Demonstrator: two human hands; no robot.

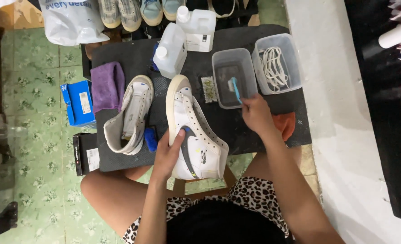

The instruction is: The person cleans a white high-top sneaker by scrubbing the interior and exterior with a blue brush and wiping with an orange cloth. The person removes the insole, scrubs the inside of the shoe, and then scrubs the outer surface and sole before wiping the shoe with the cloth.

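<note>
My left hand (168, 156) grips a white high-top sneaker (192, 131) with a dark side mark, holding it on its side over the near edge of a black table (254, 131). My right hand (256, 113) holds a light blue brush (235, 89) whose head dips into a clear tub of dark water (233, 77). The second white sneaker (130, 115) lies to the left on the table, untouched.
A purple cloth (106, 86), two white plastic bottles (172, 49), a small scrub brush (208, 89) and a clear tub holding white laces (276, 68) sit on the table. An orange cloth (285, 124) lies by my right wrist. Blue boxes (79, 103) stand on the green floor at left.
</note>
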